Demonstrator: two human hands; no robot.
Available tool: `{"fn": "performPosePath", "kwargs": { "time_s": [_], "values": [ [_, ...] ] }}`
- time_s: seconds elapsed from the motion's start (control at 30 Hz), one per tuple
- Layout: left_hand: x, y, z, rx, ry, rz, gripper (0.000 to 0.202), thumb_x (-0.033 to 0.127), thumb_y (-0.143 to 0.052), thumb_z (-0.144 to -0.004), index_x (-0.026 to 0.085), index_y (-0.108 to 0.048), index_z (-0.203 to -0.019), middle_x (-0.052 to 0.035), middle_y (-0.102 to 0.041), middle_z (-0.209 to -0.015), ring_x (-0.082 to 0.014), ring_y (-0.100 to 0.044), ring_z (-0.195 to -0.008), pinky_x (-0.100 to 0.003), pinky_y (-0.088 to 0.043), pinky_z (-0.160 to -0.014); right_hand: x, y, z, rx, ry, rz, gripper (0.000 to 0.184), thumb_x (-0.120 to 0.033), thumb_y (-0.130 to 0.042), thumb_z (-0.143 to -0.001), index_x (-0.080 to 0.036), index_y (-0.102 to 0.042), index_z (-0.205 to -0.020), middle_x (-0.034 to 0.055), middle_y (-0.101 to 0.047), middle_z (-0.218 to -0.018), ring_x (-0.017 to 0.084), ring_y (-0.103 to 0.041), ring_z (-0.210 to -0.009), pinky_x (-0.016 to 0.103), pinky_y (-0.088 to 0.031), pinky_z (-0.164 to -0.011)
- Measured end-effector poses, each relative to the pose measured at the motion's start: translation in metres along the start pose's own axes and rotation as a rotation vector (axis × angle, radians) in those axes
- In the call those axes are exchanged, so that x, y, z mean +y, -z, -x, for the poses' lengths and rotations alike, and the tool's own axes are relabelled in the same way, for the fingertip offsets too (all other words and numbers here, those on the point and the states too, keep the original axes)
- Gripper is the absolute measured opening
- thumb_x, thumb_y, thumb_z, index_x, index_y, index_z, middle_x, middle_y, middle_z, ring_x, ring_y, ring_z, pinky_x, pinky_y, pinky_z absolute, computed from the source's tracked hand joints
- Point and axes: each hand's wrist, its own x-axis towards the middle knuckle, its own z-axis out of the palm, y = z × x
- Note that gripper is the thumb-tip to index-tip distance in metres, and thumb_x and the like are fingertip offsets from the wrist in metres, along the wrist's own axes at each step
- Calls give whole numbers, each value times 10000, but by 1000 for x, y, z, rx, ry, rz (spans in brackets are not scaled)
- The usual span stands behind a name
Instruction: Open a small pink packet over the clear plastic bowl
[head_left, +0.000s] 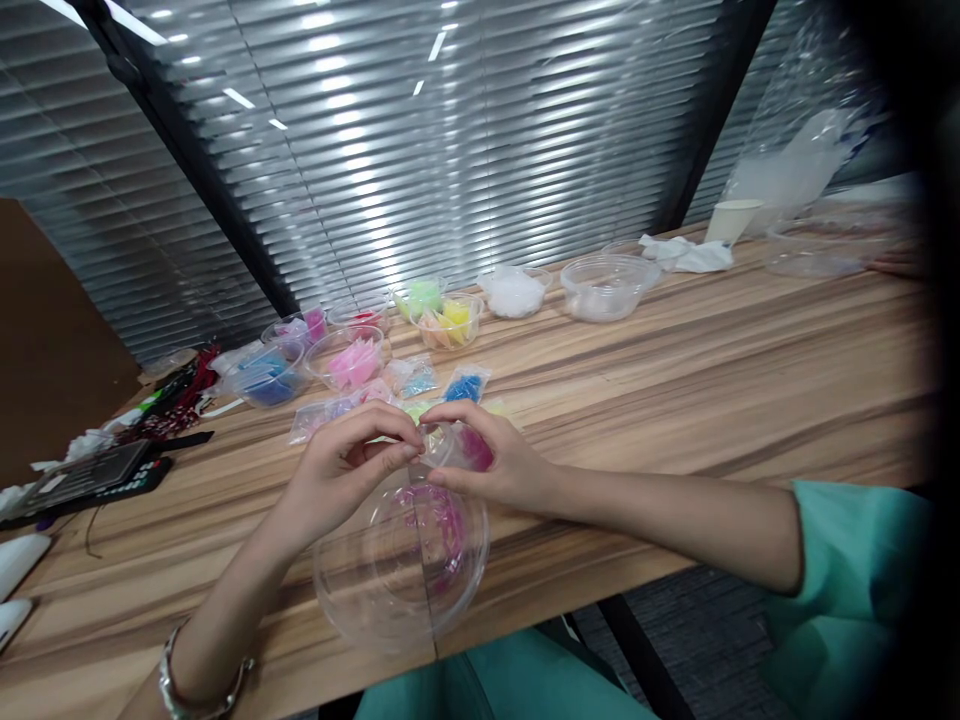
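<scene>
Hands meet at the centre of the frame: the left hand (352,460) and right hand (491,460) both pinch a small clear plastic packet of pink bits (459,447) with fingertips together, held over a clear round plastic bowl (401,560) at the near edge of the wooden surface (712,370), seemingly so the contents fall in. Just beyond lie more small packets (466,385). Farther, left of centre, stand clear tubs of coloured pieces (352,358). No readable writing shows.
</scene>
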Motion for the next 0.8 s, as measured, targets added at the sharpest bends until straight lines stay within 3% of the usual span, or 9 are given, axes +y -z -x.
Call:
{"fn": "performPosePath", "kwargs": {
  "time_s": [0.4,0.8],
  "values": [
    [0,-2,1,-14,72,90,106,136,-585,-899,213,-640,-949,-5,-655,-930,-105,-632,-883,-196,-522,-760,-2,0,-1,-4,-23,4,451,-325,-715,-809,-187,-515,-1189,72,-604,-1155,185,-581,-1087,334,-474,-944],
    [-1,0,-1,-28,-46,-10,130,70,-616,-860,191,-636,-905,-17,-635,-943,-109,-608,-907,-211,-489,-789,-2,0,-2,-9,-24,5,445,-320,-721,-803,-177,-526,-1177,73,-606,-1156,180,-580,-1085,332,-464,-956]
  ]
}}
